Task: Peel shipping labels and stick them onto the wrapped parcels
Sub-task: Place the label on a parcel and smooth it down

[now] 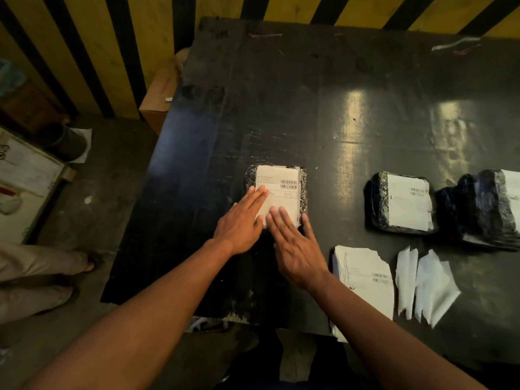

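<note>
On the black table we are pressing the shipping label onto the wrapped parcel with left hand and right hand, fingers flat, gripping nothing; uneven pressure is risking creases or lifted corners.

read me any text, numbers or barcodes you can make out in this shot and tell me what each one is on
None can be quoted.
Label on the parcel under both hands: barcodes and print lines, too blurred.
Label on the middle parcel: barcodes, unreadable.
Label on the far-right parcel: mostly cut off.
Top sheet of the label stack: barcodes and faint lines, too small.
</note>
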`<state>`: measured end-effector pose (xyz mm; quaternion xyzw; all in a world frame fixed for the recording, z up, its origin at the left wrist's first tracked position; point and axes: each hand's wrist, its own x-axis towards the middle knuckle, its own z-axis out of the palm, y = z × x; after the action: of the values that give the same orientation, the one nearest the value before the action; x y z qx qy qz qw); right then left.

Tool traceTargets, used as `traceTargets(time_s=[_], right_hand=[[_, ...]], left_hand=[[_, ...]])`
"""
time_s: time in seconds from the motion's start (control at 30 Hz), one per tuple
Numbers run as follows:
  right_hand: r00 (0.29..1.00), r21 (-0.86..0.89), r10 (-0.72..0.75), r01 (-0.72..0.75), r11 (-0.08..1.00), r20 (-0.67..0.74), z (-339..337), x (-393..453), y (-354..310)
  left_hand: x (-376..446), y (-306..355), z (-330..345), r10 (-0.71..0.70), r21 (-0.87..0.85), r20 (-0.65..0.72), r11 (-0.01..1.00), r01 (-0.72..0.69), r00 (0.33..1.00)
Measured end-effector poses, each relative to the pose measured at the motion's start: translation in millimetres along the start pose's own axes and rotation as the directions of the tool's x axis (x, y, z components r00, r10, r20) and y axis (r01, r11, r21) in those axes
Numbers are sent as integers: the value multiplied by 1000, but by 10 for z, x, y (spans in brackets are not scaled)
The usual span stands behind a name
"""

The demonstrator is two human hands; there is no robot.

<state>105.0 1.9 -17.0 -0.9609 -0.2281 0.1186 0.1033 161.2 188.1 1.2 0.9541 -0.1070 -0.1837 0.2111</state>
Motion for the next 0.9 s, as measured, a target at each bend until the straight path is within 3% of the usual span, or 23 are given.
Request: traceTargets(time_s=[0.13, 0.27, 0.37, 0.5, 0.8, 0.9], right_hand=[[998, -44, 53, -54, 998, -25, 102, -349, 187], [991, 30, 127, -125, 992, -49, 46, -314, 205], [983, 110, 166, -157, 981, -78, -39, -72, 211], [992, 84, 120, -115, 990, -47, -141, 184, 240], [993, 39, 115, -114, 993, -19, -109, 160, 314], [993, 47, 120, -119, 992, -13, -143, 189, 300]], left_hand=[[5, -22, 28, 12, 32, 4, 999, -12, 1000], [32, 1, 33, 14, 70, 18, 997, -15, 1000], [-40, 110, 62, 45, 163, 38, 985, -51, 998], [-282, 236, 347, 129, 312, 55, 940, -140, 990], [-709, -62, 298, 8, 353, 37, 935, -21, 999], [-645, 30, 223, 25, 352, 28, 935, -33, 999]])
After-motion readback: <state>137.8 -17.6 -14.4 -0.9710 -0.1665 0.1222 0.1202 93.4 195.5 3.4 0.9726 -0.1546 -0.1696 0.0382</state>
